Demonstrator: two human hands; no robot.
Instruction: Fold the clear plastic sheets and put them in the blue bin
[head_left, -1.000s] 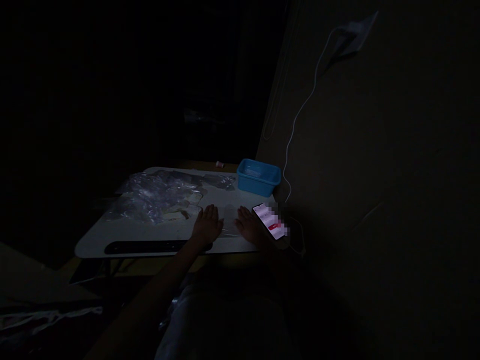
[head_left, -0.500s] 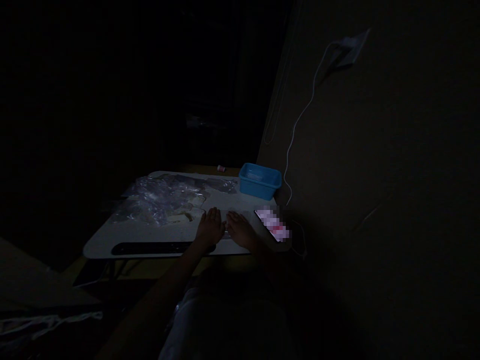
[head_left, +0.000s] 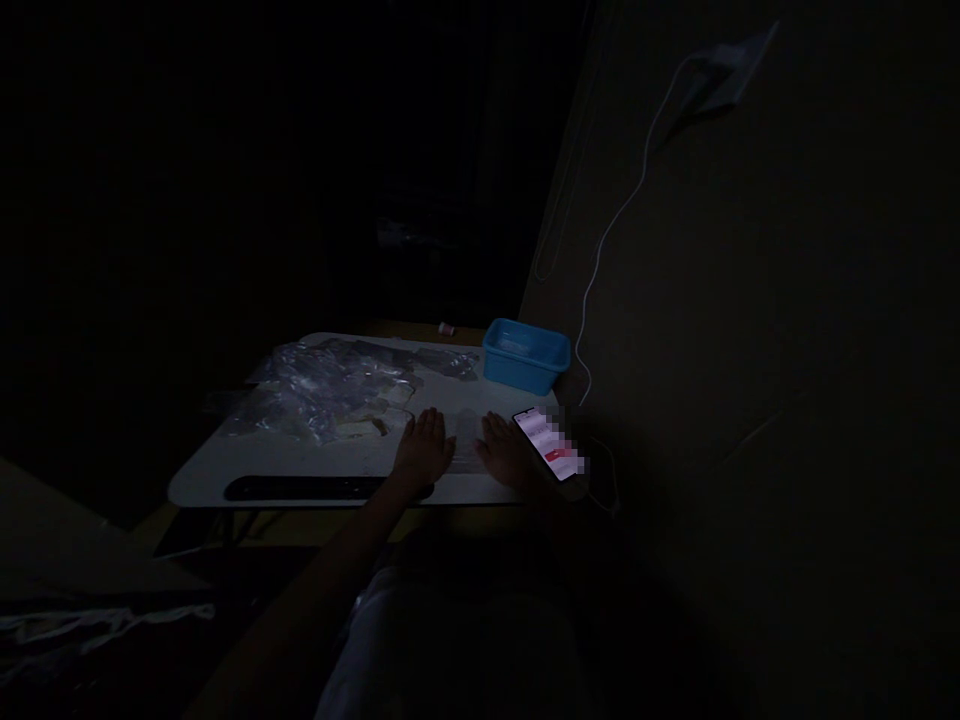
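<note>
Near the front edge of the white table (head_left: 300,462), right of its middle, a clear plastic sheet (head_left: 466,440) is lying flat, faint in the dim light. Left hand (head_left: 425,448) is bordering it on the left, right hand (head_left: 502,448) on the right; both are lying open, palms down, fingers pointing away from the body, neither seeming to be gripping anything. Both are apparently touching the sheet's sides, though the dark is hiding how firmly they are pressing, if at all. Neither is sitting clearly nearer; the sheet is filling the gap between them. Long axis: cannot tell, as the hands are covering the sides; the visible strip is running away from the body, longer that way than across. Phone (head_left: 534,426) is lying just right of the right hand, screen glowing, its far end slanting leftward. Blue basin (head_left: 521,374) is standing beyond it, toward the far right corner. Crinkled plastic heap (head_left: 322,385) is spreading over the table's left side, left of and beyond the left hand.
</note>
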